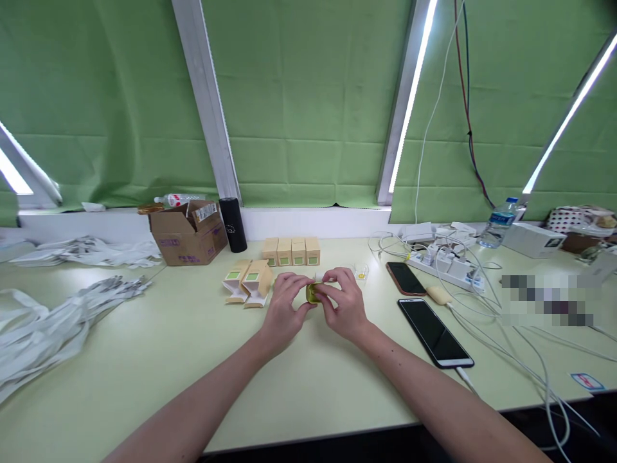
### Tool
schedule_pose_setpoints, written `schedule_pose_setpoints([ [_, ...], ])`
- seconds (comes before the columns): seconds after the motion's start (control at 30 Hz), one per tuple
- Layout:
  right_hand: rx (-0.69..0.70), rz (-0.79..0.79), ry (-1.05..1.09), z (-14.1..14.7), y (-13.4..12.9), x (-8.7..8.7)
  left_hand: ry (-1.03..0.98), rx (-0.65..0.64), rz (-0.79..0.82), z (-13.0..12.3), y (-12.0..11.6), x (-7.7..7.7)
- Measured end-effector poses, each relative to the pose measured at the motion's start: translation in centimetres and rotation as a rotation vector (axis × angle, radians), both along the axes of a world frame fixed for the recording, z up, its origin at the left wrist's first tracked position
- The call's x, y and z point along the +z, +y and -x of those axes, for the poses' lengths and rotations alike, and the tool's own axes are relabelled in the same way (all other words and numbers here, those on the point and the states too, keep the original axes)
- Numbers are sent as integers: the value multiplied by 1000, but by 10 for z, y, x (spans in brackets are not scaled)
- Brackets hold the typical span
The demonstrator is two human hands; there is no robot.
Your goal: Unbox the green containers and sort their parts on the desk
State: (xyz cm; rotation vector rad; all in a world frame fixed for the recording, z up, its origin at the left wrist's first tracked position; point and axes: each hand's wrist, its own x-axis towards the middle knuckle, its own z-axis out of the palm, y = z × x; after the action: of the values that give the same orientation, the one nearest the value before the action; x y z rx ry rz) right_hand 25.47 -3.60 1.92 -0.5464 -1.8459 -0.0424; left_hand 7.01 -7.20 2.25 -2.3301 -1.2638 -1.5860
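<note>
Between my two hands, above the middle of the table, is a small yellow-green object [313, 293]. My left hand [288, 307] pinches its left side with thumb and fingers. From the right, the fingers of my right hand [343, 302] close on the same object. Two opened cardboard boxes [257, 283] with green labels lie just left of my left hand. Behind my hands stands a row of several small closed boxes [291, 251]. A small clear item with a yellow centre [361, 272] sits just beyond my right hand.
Two phones [436, 332] [405, 278] and a power strip [448, 269] with tangled cables lie on the right. A cardboard carton [189, 236] and a black cylinder [233, 224] stand at the back left. White straps [72, 315] cover the table's left side. A bottle [499, 222] stands back right.
</note>
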Motion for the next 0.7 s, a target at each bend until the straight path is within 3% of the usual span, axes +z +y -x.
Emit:
schedule_pose_setpoints([
  [0.23, -80, -38, -19, 2, 0, -1, 50, 7, -55, -1, -1, -2],
  [0.7, -98, -52, -20, 6, -2, 3, 27, 35, -88, -1, 0, 0],
])
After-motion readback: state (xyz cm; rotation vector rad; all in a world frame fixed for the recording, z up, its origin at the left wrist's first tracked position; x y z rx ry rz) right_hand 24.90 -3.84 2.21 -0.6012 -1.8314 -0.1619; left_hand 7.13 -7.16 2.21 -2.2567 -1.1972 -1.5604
